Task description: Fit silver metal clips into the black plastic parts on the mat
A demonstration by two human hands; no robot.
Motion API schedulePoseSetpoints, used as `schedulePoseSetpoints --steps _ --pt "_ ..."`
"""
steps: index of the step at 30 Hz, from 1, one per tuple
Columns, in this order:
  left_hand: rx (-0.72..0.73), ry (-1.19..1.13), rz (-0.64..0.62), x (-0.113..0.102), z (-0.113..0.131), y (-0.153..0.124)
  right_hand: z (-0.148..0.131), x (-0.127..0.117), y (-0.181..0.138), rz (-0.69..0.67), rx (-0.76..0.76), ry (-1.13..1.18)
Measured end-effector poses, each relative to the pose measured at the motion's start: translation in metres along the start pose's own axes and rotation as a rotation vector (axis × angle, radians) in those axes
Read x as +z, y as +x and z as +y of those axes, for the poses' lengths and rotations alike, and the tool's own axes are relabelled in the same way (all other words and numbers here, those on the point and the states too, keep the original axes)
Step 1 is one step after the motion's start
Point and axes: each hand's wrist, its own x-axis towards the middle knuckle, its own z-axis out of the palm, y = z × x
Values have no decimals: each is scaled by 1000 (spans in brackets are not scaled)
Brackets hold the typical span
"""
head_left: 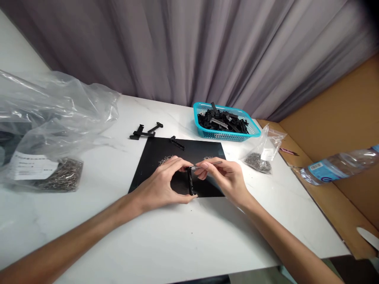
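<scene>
Between the thumb and forefinger of my left hand (162, 183) stands a slim black plastic part (190, 181), gripped at its two ends. My right hand (226, 177) pinches a thin metal tool (213, 163), perhaps tweezers, whose tip meets the top end of the part. Both hands are over a black mat (156, 152). Small metal pieces (166, 159) lie in a pile behind my left fingers, and another small pile (207, 158) shows behind my right hand. A similar black part (177, 143) rests on the mat's far side.
Several black parts (142, 133) lie beyond the mat. A blue basket (225, 136) full of black parts stands at the back. Bags of metal pieces sit at left (63, 173) and right (260, 159). A plastic bottle (337, 165) lies on cardboard (331, 197) at right.
</scene>
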Motion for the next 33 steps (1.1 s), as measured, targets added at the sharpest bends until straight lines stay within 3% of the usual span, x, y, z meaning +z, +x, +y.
schedulePoseSetpoints --steps 10,16,21,26,29,33 --pt "6 -1 -6 -5 4 1 -3 0 1 13 10 1" --pt "34 25 73 -18 2 7 -10 -1 5 256 -76 -127" --pt "4 63 99 -19 -3 7 -13 18 -3 35 83 -193" --pt "-75 53 37 -13 -7 4 -4 33 -8 3 84 -322" --pt "-187 6 -11 -16 -10 3 12 18 2 91 30 -429" --pt "-294 54 47 -28 -20 6 29 -33 39 367 -141 -693"
